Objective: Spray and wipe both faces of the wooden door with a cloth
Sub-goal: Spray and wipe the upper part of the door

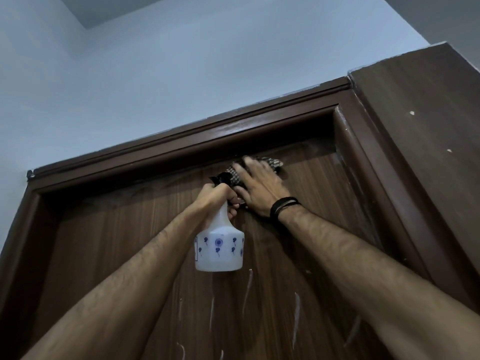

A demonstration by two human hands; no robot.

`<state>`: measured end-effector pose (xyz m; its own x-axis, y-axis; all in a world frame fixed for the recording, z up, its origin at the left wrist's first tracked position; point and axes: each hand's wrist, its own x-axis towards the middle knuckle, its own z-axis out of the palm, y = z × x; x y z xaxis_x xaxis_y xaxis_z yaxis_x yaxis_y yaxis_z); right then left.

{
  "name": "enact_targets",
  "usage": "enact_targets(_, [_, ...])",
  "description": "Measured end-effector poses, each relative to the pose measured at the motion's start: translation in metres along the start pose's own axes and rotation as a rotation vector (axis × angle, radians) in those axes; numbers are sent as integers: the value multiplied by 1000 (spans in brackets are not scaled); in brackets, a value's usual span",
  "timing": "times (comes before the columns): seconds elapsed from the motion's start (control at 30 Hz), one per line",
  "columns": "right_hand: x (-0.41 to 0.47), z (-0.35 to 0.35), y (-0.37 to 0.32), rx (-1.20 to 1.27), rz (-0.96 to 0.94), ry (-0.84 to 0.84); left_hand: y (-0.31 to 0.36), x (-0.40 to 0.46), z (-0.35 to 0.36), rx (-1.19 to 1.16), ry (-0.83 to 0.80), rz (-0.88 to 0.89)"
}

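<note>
The dark wooden door (124, 237) fills the lower view, seen from below, with wet drips running down its face. My left hand (219, 197) grips the neck of a white spray bottle (219, 253) with blue flower prints and a black nozzle, held against the door's upper middle. Just to its right, my right hand (257, 185) presses a checked cloth (270, 162) flat against the top of the door, fingers spread. Most of the cloth is hidden under that hand. A black band circles the right wrist.
The dark wooden door frame (181, 141) runs along the top and down both sides. A dark wooden panel (420, 126) stands at the right. The pale blue wall (155, 74) and ceiling lie above.
</note>
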<state>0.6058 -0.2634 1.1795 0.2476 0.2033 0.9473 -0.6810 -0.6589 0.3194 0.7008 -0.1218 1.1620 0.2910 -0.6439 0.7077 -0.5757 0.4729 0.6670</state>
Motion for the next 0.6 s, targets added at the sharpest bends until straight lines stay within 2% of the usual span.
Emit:
enact_targets(0.2, [-22, -21, 63, -167, 384, 181, -9, 15, -14, -40, -123, 8])
enact_targets(0.33, [-31, -27, 77, -178, 606, 197, -19, 18, -18, -58, -199, -13])
enact_targets(0.47, [-6, -9, 37, -140, 757, 190, -23, 23, -41, -51, -199, 10])
enact_targets(0.6, [22, 20, -39, -121, 704, 159, -26, 23, -72, -61, -163, 38])
